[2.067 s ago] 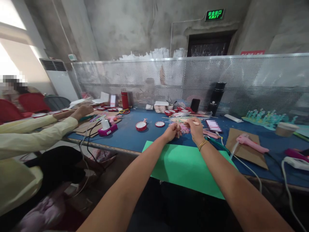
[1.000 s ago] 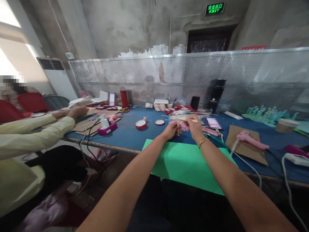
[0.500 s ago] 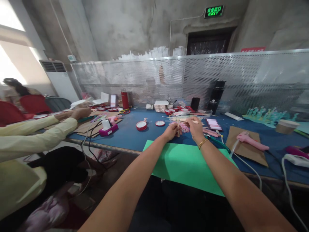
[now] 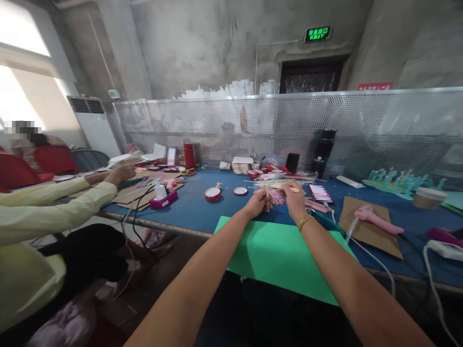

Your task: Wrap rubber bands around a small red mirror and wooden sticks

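Note:
My left hand (image 4: pixel 257 204) is closed, pinching a small pale piece (image 4: pixel 267 196) that stands up between its fingertips; its kind is too small to make out. A short way to the right, my right hand (image 4: pixel 295 198) is closed around a slim pale wooden-looking stick (image 4: pixel 292 189), whose blunt end shows past the fingers. The stick's other end points toward my left hand. Behind and between both hands lies a heap of pink loops (image 4: pixel 277 198). Below my wrists a green sheet (image 4: pixel 278 250) hangs over the table's front edge.
On the blue table (image 4: pixel 188 207) stand round red-rimmed tins (image 4: pixel 212 194), a phone (image 4: pixel 320 193) and a black flask (image 4: pixel 323 153). A pink glue gun (image 4: pixel 379 220) lies on cardboard at right, with cables nearby. At left, a co-worker's hands (image 4: pixel 121 173) are over cardboard.
The whole view has shifted slightly downward in the frame, as my head tilted up. Both hands keep their grips and stay in nearly the same place over the table.

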Tool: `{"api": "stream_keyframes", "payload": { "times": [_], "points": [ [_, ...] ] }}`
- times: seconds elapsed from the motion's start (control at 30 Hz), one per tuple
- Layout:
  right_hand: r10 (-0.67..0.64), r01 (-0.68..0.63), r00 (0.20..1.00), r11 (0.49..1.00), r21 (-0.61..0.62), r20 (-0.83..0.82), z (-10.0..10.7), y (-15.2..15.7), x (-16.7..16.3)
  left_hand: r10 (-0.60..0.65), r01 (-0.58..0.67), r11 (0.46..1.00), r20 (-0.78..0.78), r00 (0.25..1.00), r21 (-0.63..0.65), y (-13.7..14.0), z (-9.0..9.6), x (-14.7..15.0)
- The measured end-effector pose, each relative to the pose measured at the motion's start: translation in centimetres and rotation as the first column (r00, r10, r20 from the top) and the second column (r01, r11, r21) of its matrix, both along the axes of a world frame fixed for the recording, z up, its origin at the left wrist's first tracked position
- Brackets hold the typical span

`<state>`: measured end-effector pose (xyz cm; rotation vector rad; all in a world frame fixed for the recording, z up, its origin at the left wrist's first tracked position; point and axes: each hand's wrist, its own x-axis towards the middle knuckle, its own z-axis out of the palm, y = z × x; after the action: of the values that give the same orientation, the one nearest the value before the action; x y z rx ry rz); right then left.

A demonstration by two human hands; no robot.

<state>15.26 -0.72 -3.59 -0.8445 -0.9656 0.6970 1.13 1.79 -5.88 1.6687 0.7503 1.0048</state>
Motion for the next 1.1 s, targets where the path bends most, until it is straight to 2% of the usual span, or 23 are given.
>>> {"api": "stream_keyframes", "payload": {
  "times": [0.17, 0.37, 0.93, 1.1],
  "points": [
    [0.055, -0.055, 0.998, 0.998, -0.005, 0.012, 0.17, -0.27, -0.23, -0.017, 0.017, 1.000, -0.002, 1.000, -0.007, 0.18, -0.13, 0.01],
    [0.005, -0.005, 1.000, 1.000, -0.009, 0.002, 0.34, -0.37, -0.04, -0.001, 0.001, 1.000, 0.008, 1.000, -0.005, 0.03, 0.05, 0.18],
    [0.038, -0.038, 0.999, 0.999, -0.005, 0.016, 0.31, -0.41, -0.15, -0.024, 0.025, 0.999, 0.003, 1.000, -0.031, -0.03, 0.11, -0.07],
    [0.040, -0.040, 0.999, 0.999, -0.012, 0.021, 0.31, -0.39, -0.21, -0.013, 0.013, 1.000, 0.000, 1.000, 0.002, -0.05, 0.17, -0.03]
  ]
}}
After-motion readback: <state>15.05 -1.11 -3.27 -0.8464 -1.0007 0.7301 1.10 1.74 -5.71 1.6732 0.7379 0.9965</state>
